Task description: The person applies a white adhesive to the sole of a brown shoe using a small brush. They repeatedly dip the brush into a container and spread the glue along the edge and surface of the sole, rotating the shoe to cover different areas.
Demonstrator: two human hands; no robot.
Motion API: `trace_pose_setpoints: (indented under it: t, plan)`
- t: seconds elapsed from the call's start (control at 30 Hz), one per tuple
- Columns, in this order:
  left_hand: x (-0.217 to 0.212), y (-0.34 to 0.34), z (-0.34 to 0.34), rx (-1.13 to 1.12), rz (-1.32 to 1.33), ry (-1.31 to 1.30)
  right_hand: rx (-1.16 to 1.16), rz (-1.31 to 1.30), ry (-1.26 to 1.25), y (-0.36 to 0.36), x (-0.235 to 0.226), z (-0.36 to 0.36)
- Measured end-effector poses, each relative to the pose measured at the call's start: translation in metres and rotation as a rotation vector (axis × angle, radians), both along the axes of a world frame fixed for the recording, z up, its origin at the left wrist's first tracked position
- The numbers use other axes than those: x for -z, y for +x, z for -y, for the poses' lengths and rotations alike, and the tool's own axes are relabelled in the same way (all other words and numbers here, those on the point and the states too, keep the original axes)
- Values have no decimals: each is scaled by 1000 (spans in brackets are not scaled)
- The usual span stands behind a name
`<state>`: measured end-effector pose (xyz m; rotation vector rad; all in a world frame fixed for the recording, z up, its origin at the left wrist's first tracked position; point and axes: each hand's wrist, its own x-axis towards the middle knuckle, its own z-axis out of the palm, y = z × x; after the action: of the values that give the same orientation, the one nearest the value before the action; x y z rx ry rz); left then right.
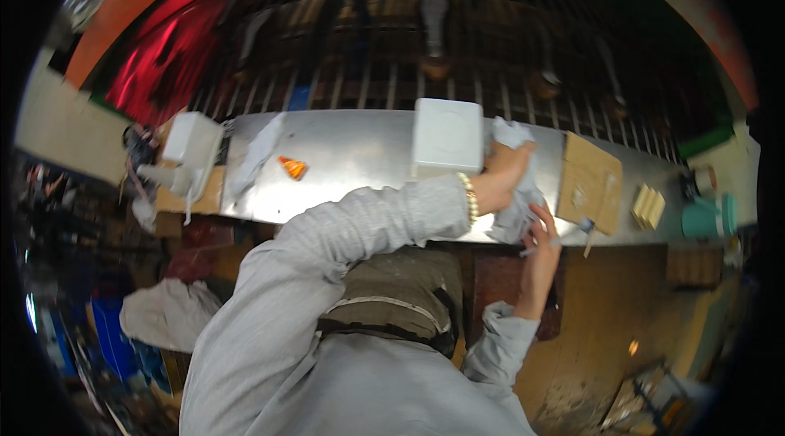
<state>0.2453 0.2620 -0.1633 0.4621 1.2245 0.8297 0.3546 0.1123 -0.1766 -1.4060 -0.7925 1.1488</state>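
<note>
My left hand, with a beaded bracelet at the wrist, reaches across to the right and presses on a crumpled grey cloth on the metal bench. Its fingers look closed on the cloth; part of them is hidden. At the cloth's near end, by the bench's front edge, is my right hand. Its fingers are apart and bent, close to the cloth or touching it. Just left of the cloth stands a white box-shaped thing with rounded edges.
The metal bench carries an orange piece and a pale cloth at left. Further left is a white container. At right lie cardboard, cream blocks and a teal mug. Metal bars rise behind.
</note>
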Motion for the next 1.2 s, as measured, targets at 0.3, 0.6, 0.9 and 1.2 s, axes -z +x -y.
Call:
trace_pose_setpoints:
  t: [0.3, 0.6, 0.9, 1.2]
  plan:
    - [-100, -127, 61, 270, 169, 622, 152, 208, 89, 2, -43, 26]
    - [-54, -428, 29, -61, -1728, 605, 209, 66, 201, 2, -62, 15]
    - [-33, -482, 49, 1, -1219, 364, 116, 24, 244, -42, -75, -3]
    - [-174, -377, 54, -248, 178, 588, -128, -119, 451, -86, -97, -10]
